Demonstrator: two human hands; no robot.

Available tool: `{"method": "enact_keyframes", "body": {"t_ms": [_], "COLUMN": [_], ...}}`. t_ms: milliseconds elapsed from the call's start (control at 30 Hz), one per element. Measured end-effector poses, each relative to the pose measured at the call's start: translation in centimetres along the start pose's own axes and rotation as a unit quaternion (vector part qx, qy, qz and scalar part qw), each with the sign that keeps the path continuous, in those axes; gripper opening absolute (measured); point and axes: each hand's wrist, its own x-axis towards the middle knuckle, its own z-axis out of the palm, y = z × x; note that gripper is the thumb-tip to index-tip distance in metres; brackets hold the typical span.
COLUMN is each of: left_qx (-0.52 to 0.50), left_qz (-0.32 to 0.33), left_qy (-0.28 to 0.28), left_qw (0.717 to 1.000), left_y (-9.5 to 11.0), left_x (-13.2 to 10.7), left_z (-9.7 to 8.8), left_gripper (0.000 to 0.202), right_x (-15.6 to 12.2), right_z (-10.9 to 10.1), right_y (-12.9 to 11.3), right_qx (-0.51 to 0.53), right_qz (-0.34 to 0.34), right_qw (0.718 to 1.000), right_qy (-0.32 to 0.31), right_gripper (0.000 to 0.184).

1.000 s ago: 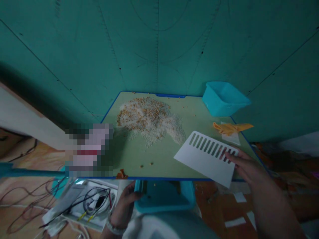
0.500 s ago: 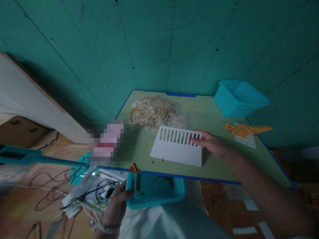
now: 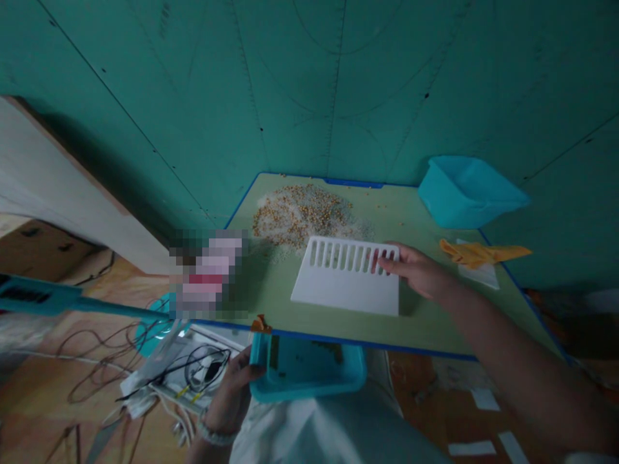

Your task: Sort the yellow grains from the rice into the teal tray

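We are counting two teal tubs, far tub (image 3: 471, 190) and near tub (image 3: 309, 374) | we are tallying one white slotted scraper (image 3: 345, 283); one green board (image 3: 271, 303) | we are noting one grain heap (image 3: 302, 216); one orange cloth (image 3: 476, 251) | we are logging two hands of our own, left hand (image 3: 236, 386) and right hand (image 3: 416, 270)

Place: improvised work corner, workshop-like, seen from my seat.
Evidence: teal backdrop panels (image 3: 338, 84) ruled with measuring lines behind my counter (image 3: 271, 303), a green board edged in blue; grain heap (image 3: 302, 212) and teal tub (image 3: 471, 190) on it; loose cables (image 3: 91, 361) and a white wiring box (image 3: 193, 374) on the brown floor (image 3: 43, 412); white tape strips (image 3: 471, 446) stuck there; bare wooden board (image 3: 58, 174) at left.
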Motion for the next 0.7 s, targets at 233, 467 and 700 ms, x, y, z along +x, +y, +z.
{"method": "enact_keyframes", "body": {"t_ms": [233,467,700], "left_qx": [0.011,0.006,0.012], "left_qz": [-0.003,-0.030,-0.026], "left_qy": [-0.008,-0.026,0.003], "left_qw": [1.000,0.999,1.000], "left_y": [-0.4,-0.6,-1.2], "left_x": [0.0,0.3,1.3], "left_z": [0.4,1.2,1.1], "left_gripper": [0.023,0.022,0.025], "right_x": [1.9,-0.4,-3.1], "right_z": [-2.2,-1.4,2.1], "right_y": [-1.0,0.8,0.5], "right_qx": [0.102,-0.085,-0.381], "right_qz": [-0.104,-0.096,-0.435], "right_qw": [0.971,0.991,0.815], "right_qy": [0.187,0.038,-0.048], "right_gripper": [0.034,0.026,0.020]}}
